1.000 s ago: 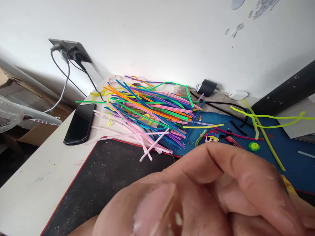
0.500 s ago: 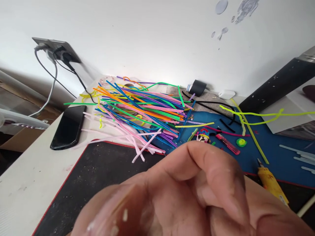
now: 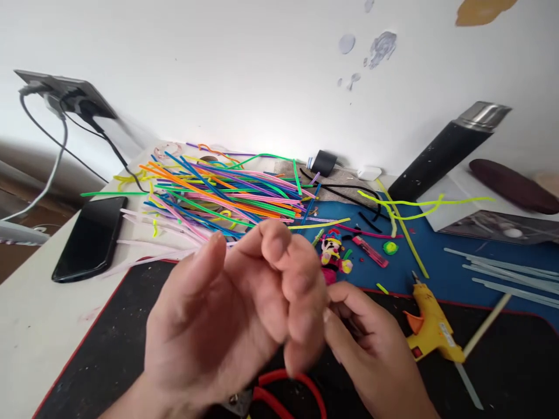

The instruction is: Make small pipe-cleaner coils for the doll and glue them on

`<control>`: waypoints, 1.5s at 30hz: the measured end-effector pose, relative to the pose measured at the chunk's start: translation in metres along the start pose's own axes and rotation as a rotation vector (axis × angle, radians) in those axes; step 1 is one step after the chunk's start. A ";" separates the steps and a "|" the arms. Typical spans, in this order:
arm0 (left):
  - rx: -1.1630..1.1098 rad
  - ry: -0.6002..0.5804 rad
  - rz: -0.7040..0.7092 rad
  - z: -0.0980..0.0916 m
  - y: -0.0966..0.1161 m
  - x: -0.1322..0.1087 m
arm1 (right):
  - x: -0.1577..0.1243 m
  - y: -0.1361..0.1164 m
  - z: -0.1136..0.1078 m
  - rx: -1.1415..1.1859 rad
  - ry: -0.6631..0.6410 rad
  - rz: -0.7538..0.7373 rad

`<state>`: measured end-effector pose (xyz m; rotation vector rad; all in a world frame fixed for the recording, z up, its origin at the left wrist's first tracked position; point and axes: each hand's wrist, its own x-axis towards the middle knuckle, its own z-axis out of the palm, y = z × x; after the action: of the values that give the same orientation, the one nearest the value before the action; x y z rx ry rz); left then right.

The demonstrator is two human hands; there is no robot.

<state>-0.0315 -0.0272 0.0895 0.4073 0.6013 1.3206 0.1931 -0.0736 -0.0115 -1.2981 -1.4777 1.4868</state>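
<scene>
My left hand [image 3: 236,308] is raised over the black mat with its palm showing, the fingers loosely curled and the thumb apart; nothing shows in the palm. Close against its fingertips, my right hand [image 3: 371,343] has thumb and forefinger pinched together. Whatever the pinch holds, if anything, is too small or hidden. Below my hands lies a pair of red-handled pliers [image 3: 312,389], partly covered. Just behind my fingers is a small pipe-cleaner figure [image 3: 331,251] with a colourful hat and a pink lower part.
A heap of coloured pipe cleaners [image 3: 227,186] spreads along the back. The phone [image 3: 91,238] lies at left. To the right are a yellow glue gun [image 3: 432,323], pale glue sticks [image 3: 506,270], a pink utility knife [image 3: 370,251] and a black flask [image 3: 441,157] leaning.
The hand that filled the lower view close to the camera is now farther away. Both hands are clearly seen together. The view has shifted right, revealing the glue gun and pliers.
</scene>
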 end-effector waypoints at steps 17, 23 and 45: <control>0.839 -0.044 -0.022 -0.034 -0.023 0.035 | 0.063 -0.052 0.006 0.073 -0.027 -0.129; 0.826 -0.128 -0.057 -0.040 -0.020 0.038 | 0.065 -0.050 0.006 0.081 -0.035 -0.157; 0.965 -0.130 0.081 -0.046 -0.020 0.039 | 0.069 -0.049 0.004 0.169 -0.053 -0.105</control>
<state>-0.0395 0.0042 0.0348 1.2994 1.1031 0.9929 0.1608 -0.0026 0.0226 -1.0726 -1.3981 1.5515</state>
